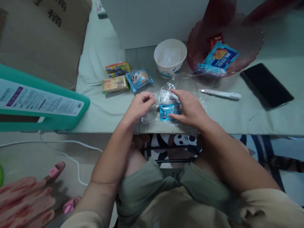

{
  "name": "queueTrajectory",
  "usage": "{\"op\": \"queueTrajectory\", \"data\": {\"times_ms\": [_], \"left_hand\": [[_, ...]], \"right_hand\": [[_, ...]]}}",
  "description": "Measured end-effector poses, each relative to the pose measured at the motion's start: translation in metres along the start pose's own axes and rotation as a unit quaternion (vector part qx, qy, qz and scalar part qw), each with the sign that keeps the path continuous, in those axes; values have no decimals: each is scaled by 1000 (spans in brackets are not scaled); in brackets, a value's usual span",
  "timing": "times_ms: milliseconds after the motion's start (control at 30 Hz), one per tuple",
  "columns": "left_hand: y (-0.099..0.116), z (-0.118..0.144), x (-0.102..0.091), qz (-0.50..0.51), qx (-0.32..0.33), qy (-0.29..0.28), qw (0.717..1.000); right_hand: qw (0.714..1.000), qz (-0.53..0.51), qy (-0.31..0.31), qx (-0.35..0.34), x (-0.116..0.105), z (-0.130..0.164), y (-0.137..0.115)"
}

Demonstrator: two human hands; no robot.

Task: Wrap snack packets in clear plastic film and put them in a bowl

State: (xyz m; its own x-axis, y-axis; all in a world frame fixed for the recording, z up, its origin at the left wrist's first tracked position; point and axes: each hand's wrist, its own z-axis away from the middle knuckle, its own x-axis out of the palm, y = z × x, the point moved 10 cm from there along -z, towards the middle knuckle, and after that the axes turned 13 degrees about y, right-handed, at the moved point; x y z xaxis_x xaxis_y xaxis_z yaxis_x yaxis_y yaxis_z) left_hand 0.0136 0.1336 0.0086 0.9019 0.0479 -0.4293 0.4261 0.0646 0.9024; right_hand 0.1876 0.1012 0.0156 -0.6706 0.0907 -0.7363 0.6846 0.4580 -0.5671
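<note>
At the centre of the frame, a clear plastic bag (166,101) is held on the near edge of the table (249,117) by both hands. The left hand (140,106) is curled, its fingertips pinched on the bag's left side. The right hand (190,107) is laid over the right side of the bag, with fingers and thumb closed on a small blue snack packet (169,111) seen inside the plastic.

Just above and left of the hands, three wrapped snacks are set close together: a blue one (139,79), a pale biscuit pack (115,84) and a yellow and blue one (118,68). A white bowl (170,57) is placed above the bag, and to its right a red basket (247,44) is seen with a blue packet (220,57) in it. A white pen-like tool (219,93) is laid right of the hands, and a black phone (267,85) further right. A green-edged box (35,101) is seen at the left edge, with a cardboard box (40,38) in the upper left.
</note>
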Motion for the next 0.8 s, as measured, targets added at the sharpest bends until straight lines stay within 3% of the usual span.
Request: {"op": "queueTrajectory", "data": {"times_ms": [100,167,333,500,567,667,733,800], "left_hand": [[0,-2,9,193,-101,9,976],[-3,-5,12,249,-142,14,958],[-20,-15,12,283,-184,53,940],[-39,-16,7,297,-239,146,913],[-39,-19,-1,255,-216,190,923],[-23,-24,-21,138,-99,257,951],[-11,-27,-28,78,-25,272,959],[-7,-29,-27,58,-2,262,963]], "right_hand": [[1000,7,17,12,-3,2,5],[999,15,23,27,-4,5,9],[999,21,34,4,-9,7,3],[998,42,19,-36,-12,8,-11],[997,57,28,-53,-15,9,-16],[995,72,38,-60,-17,10,-18],[995,74,33,-60,-16,11,-18],[994,74,34,-66,-16,12,-19]]}}
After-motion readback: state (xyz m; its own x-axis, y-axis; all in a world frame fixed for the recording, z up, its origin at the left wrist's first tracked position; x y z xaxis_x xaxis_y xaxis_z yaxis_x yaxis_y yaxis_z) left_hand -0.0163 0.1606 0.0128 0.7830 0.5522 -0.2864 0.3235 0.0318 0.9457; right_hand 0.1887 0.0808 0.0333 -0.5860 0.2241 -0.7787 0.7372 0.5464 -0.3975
